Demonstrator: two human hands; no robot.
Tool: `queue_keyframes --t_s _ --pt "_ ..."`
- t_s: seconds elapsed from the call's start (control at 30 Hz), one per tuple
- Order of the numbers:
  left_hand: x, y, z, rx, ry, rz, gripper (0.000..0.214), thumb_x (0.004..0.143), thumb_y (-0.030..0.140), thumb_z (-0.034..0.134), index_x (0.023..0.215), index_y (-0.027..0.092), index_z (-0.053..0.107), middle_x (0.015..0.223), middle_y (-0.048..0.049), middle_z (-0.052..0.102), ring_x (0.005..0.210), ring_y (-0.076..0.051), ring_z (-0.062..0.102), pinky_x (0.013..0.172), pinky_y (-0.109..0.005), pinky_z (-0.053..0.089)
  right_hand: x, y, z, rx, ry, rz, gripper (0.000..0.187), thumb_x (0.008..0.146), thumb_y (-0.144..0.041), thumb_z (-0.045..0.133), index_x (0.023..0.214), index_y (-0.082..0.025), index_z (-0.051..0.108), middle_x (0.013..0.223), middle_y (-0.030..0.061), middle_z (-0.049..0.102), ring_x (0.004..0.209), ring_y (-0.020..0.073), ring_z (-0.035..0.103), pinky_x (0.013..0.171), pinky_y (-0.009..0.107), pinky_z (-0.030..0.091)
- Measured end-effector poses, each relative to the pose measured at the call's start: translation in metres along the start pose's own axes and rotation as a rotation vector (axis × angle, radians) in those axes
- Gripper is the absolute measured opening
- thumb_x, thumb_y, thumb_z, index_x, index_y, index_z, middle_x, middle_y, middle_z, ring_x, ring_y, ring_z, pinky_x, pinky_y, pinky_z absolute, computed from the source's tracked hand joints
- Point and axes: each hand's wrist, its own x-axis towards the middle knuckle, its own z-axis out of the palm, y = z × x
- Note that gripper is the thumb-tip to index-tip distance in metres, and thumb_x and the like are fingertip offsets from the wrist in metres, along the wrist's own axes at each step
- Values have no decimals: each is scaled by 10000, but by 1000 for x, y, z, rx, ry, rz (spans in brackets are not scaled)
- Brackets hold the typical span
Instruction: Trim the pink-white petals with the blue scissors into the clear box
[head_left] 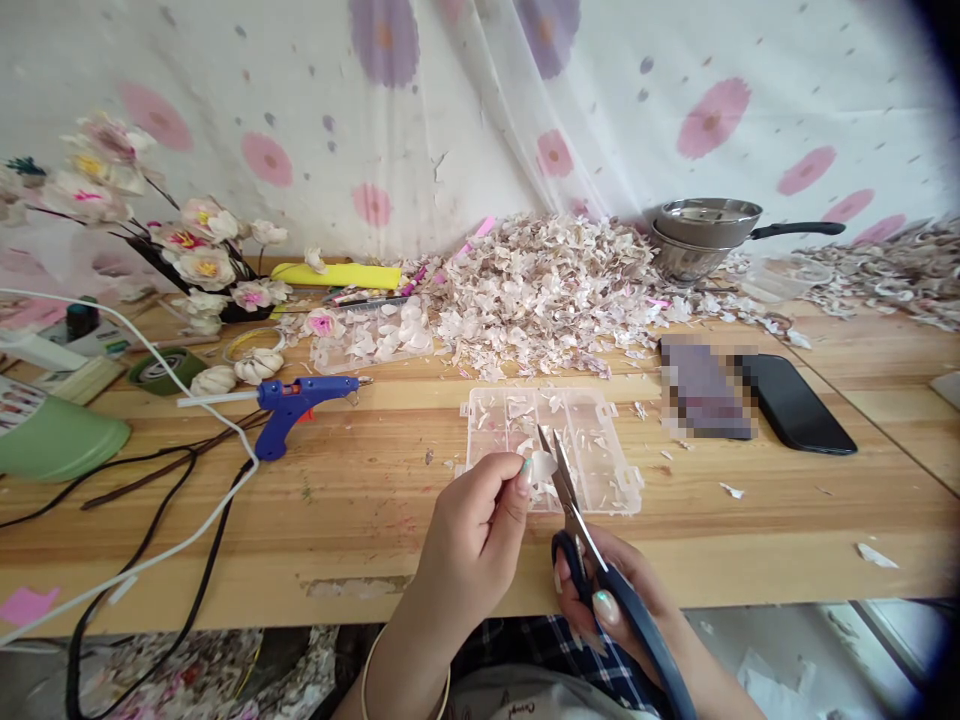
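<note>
Between thumb and forefinger, my left hand (480, 520) pinches a small pale petal (543, 467). My right hand (611, 590) is wrapped round the dark blue handles of a pair of scissors (574, 512). The scissor blades point up and away, slightly apart, right beside the petal. Whether they touch it I cannot tell. Under the blades lies a clear divided plastic box (619, 470) with pale scraps scattered over its compartments.
A large petal heap (547, 290) covers the table's back. Stacked metal pans (705, 235) stand behind it to the right. A phone (796, 402) lies right. Left are a blue glue gun (289, 410), loose cables (217, 540), artificial flowers (206, 250) and a green container (60, 440).
</note>
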Motion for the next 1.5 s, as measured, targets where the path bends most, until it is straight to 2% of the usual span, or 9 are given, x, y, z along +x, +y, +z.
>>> queue_keyframes --t_s 0.2,0.77,1.07,1.27,1.5 --pt "0 -2 0 -9 -3 6 201 1006 263 410 858 189 524 625 37 467 563 -96 454 562 -221 365 -1 0 -1 -13 -19 8 525 771 -682 642 850 -179 512 661 -26 438 518 81 300 480 231 217" --pt "1 -1 -2 -83 26 -17 217 1005 300 421 858 189 535 594 45 472 520 -82 458 525 -188 380 -1 1 -3 -24 -54 1 521 771 -672 649 810 -179 486 584 -58 425 456 57 283 415 194 198" --pt "2 0 -2 -130 22 -80 274 1000 371 423 847 183 551 589 36 472 522 -96 458 522 -211 382 -1 -2 -3 -60 -49 23 530 765 -688 639 795 -184 476 591 -53 413 457 59 286 408 195 209" --pt "1 5 3 -213 119 -166 292 981 403 465 806 187 553 560 54 428 507 -88 402 520 -221 337 0 -2 -2 -57 -51 28 515 765 -673 645 792 -187 477 585 -52 413 447 56 270 393 191 193" --pt "1 6 4 -266 117 -215 298 976 421 469 812 184 545 552 58 410 502 -88 377 512 -225 317 -3 -3 -5 -60 -48 54 491 768 -634 673 786 -180 488 618 -43 424 475 61 275 408 192 200"
